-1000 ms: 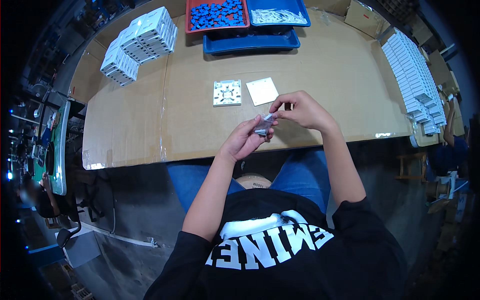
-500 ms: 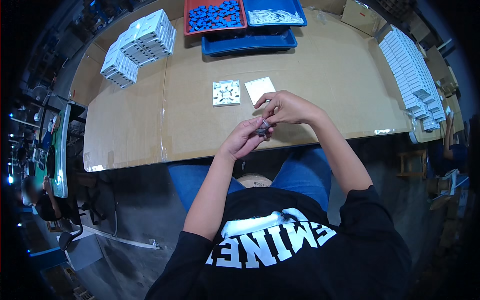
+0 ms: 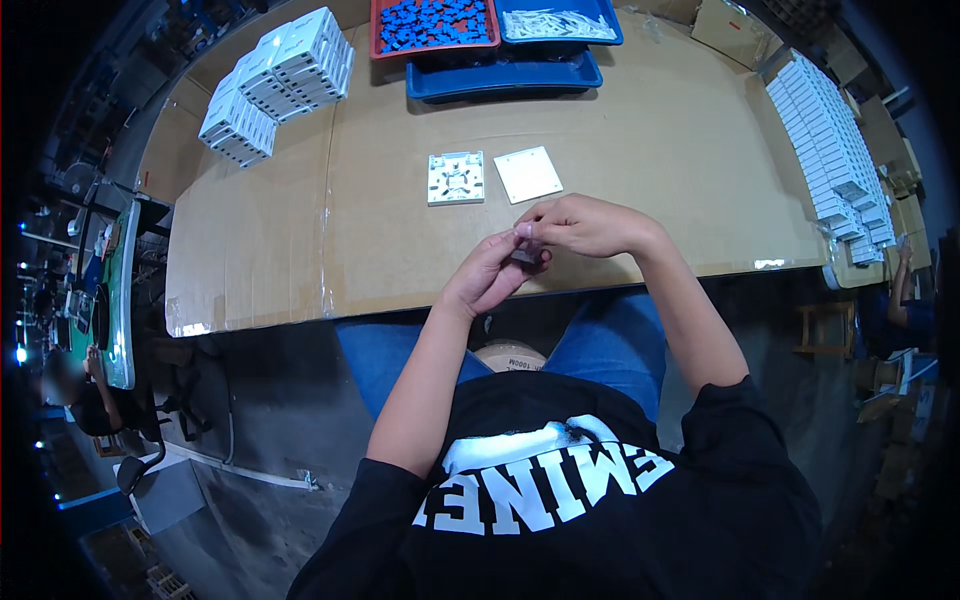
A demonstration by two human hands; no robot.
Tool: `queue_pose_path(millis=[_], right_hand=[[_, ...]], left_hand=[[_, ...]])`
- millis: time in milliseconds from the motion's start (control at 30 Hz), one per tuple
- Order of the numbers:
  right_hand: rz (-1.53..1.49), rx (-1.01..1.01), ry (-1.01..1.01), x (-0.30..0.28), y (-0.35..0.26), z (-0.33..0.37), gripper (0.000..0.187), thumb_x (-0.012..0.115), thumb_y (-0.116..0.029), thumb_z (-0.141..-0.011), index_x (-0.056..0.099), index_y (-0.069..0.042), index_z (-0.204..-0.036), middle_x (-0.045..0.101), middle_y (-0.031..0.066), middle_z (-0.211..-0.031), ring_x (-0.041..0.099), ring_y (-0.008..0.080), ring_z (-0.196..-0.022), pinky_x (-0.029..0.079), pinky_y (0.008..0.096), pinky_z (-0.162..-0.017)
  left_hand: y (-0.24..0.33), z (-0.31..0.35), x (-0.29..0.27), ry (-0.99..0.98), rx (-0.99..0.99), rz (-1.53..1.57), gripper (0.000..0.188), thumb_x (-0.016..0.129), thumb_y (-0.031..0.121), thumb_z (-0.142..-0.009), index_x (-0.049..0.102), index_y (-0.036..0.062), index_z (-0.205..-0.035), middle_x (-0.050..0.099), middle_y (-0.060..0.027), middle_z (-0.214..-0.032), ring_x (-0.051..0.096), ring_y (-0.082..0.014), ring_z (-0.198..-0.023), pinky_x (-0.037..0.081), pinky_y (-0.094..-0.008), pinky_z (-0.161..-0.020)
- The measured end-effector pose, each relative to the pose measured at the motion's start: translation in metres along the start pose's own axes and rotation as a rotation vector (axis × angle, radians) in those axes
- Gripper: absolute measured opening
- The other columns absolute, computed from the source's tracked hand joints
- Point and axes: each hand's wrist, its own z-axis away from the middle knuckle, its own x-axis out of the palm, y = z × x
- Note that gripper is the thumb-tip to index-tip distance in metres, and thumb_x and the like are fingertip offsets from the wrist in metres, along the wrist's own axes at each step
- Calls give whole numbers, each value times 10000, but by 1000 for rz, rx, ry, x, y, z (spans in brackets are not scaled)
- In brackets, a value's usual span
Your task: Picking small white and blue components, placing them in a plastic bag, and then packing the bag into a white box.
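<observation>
Above the table's front edge my left hand (image 3: 488, 274) and my right hand (image 3: 592, 225) meet, fingertips together. My left hand is closed, palm partly up, around a small greyish, see-through item (image 3: 524, 255) that looks like a little plastic bag; the fingers hide most of it. The thumb and fingers of my right hand pinch at its upper end, but what exactly they grip is hidden. Just beyond the hands lies an open square white plastic box (image 3: 456, 180) with dark parts inside. To its right is a flat square white cover (image 3: 528, 174), close to my right hand.
On the cardboard-covered table (image 3: 250, 255), white boxes (image 3: 295, 65) are stacked at the back left, and a long stack (image 3: 820, 150) lines the right edge. A red tray (image 3: 437, 50) of blue pieces and a blue tray (image 3: 560, 38) of white pieces rest above another blue tray (image 3: 505, 82).
My right hand has turned and its fingers have folded down against my left fingertips. The greyish item is now more covered. The white box and cover lie as before.
</observation>
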Motion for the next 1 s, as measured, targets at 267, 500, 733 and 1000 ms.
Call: queue_pose_path(millis=[267, 500, 733, 1000], right_hand=[[-9, 44, -88, -1, -4, 0, 421, 498, -312, -1100, 652, 58, -1229, 706, 117, -961, 685, 173, -834, 562, 331, -799], [19, -169, 80, -70, 22, -16, 340, 582, -245, -1057, 715, 46, -1172, 735, 117, -1183, 688, 157, -977, 534, 312, -920], [185, -113, 836, -186, 73, -106, 240, 665, -195, -961, 746, -25, -1110, 770, 118, -994, 716, 219, -909, 552, 369, -830], [729, -11, 1138, -238, 67, -181, 186, 666, -191, -905, 752, -102, -1043, 741, 150, -1040, 701, 356, -998, 559, 483, -859]], left_hand=[[0, -1, 6, 18, -15, -134, 472, 569, 365, -1061, 551, 5, -1366, 638, -83, -1186, 623, -195, -1072, 508, -384, -1011], [6, -3, 9, -23, -54, 22, 526, 471, 345, -1104, 470, -36, -1466, 660, -154, -1215, 638, -208, -1064, 522, -364, -970], [7, -5, 11, 6, -63, 87, 526, 490, 329, -1095, 457, -25, -1483, 634, -143, -1244, 606, -202, -1044, 516, -364, -946], [10, -5, 15, 25, -62, 73, 553, 551, 305, -1067, 424, -19, -1497, 609, -177, -1280, 604, -234, -1088, 505, -398, -987]])
